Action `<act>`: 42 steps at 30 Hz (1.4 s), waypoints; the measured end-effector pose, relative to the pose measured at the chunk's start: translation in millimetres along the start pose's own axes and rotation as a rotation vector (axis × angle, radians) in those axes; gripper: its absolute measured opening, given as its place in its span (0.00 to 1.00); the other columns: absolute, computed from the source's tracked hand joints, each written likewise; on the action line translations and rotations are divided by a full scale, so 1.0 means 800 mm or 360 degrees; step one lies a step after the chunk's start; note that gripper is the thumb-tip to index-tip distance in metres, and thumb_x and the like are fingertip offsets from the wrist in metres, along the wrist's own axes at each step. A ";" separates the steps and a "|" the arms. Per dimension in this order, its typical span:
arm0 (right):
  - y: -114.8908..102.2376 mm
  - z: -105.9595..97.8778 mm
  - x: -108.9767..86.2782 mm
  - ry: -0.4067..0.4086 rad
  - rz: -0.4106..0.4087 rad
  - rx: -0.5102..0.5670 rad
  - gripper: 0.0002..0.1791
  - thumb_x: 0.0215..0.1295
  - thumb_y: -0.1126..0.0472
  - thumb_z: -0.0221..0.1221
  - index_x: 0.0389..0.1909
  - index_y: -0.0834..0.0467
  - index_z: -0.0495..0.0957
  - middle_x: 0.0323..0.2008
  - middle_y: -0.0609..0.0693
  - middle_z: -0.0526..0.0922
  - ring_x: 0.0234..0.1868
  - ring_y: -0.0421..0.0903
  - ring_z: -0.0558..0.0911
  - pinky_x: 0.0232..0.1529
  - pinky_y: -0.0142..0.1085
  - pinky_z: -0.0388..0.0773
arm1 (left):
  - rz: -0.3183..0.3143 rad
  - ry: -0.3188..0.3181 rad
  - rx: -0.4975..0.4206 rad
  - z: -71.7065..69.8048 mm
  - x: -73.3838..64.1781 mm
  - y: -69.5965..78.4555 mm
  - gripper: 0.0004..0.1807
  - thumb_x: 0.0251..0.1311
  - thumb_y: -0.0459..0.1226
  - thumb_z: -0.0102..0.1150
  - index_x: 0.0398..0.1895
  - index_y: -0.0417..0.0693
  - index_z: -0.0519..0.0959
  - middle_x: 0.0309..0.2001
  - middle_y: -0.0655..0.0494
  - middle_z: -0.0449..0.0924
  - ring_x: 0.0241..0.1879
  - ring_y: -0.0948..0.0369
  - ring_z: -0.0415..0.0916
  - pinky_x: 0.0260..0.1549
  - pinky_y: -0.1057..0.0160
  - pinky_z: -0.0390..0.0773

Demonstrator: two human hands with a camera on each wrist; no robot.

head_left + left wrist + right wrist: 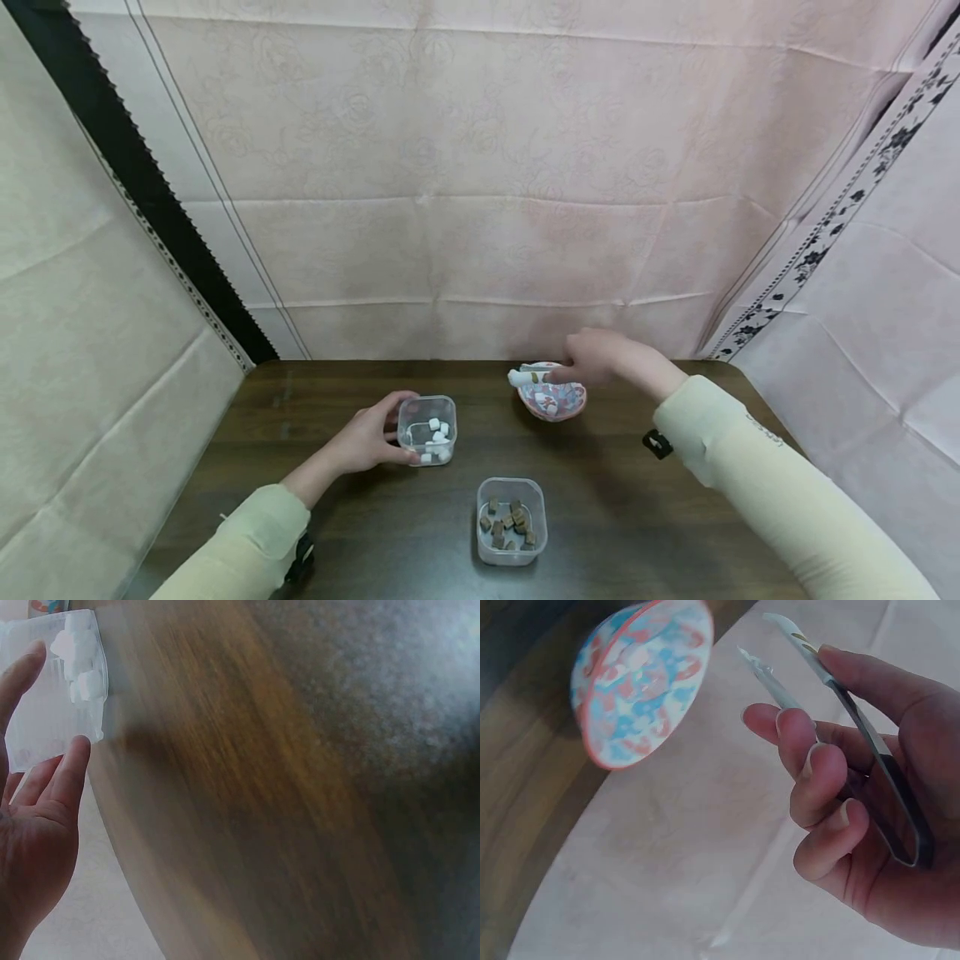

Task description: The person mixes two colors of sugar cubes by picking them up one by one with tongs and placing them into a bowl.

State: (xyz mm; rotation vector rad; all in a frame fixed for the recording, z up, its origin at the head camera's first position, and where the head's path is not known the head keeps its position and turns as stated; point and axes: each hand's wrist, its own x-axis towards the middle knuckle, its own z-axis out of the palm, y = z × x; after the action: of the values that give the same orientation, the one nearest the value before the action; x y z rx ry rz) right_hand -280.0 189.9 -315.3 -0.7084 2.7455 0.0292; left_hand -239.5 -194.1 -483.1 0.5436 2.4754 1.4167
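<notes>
My left hand (367, 437) holds the side of a clear plastic container (420, 413), its fingers and thumb curved around the wall. Several small white cubes (439, 432) lie inside, toward the right and near side. In my right hand (596, 357) is a pair of tweezers (810, 658), pinched between thumb and fingers. Their white tips stand apart in the right wrist view, with nothing seen between them. The tweezers are over a patterned bowl (566, 406) with a reddish rim. A few whitish pieces (546, 403) appear in the bowl, hard to tell from its pattern.
Nearer to me, a second clear container (542, 521) with several brown cubes (517, 515) stands on the dark wooden table (600, 517). Pale cloth (487, 250) hangs behind the table's far edge and along both sides.
</notes>
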 end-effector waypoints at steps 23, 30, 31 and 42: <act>-0.116 -0.009 0.030 -0.0011 -0.0337 -0.0127 0.31 0.75 0.37 0.63 0.14 0.47 0.66 0.15 0.38 0.60 0.19 0.37 0.59 0.20 0.32 0.53 | 0.0011 -0.0004 0.0011 0.000 0.000 0.000 0.51 0.52 0.36 0.85 0.78 0.51 0.65 0.70 0.42 0.72 0.69 0.41 0.74 0.61 0.48 0.84; -0.149 -0.011 0.048 -0.0086 -0.0312 -0.0240 0.34 0.74 0.37 0.63 0.10 0.47 0.66 0.11 0.38 0.62 0.16 0.37 0.62 0.18 0.32 0.57 | 0.0005 -0.0014 -0.0004 -0.001 0.000 0.000 0.50 0.53 0.35 0.84 0.78 0.50 0.65 0.70 0.42 0.73 0.69 0.41 0.74 0.62 0.47 0.83; -0.153 -0.011 0.051 -0.0098 -0.0300 -0.0265 0.34 0.74 0.37 0.62 0.10 0.47 0.66 0.10 0.38 0.62 0.16 0.38 0.63 0.18 0.33 0.58 | 0.0005 -0.0015 -0.0008 -0.001 0.000 0.000 0.50 0.53 0.35 0.84 0.78 0.50 0.65 0.70 0.42 0.73 0.69 0.41 0.74 0.62 0.47 0.83; -0.188 0.006 0.071 -0.0083 -0.0208 -0.0499 0.22 0.75 0.36 0.62 0.41 0.52 0.86 0.34 0.45 0.85 0.33 0.44 0.81 0.36 0.41 0.85 | 0.0037 -0.0019 0.0020 -0.001 0.000 -0.002 0.50 0.54 0.36 0.84 0.78 0.49 0.65 0.71 0.42 0.73 0.70 0.41 0.73 0.62 0.48 0.83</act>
State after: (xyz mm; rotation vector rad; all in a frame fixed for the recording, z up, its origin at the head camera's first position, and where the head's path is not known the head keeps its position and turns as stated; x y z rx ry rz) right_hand -254.8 31.7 -328.2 -0.9519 2.6660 0.4506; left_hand -240.6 -195.7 -484.0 0.5840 2.4778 1.4035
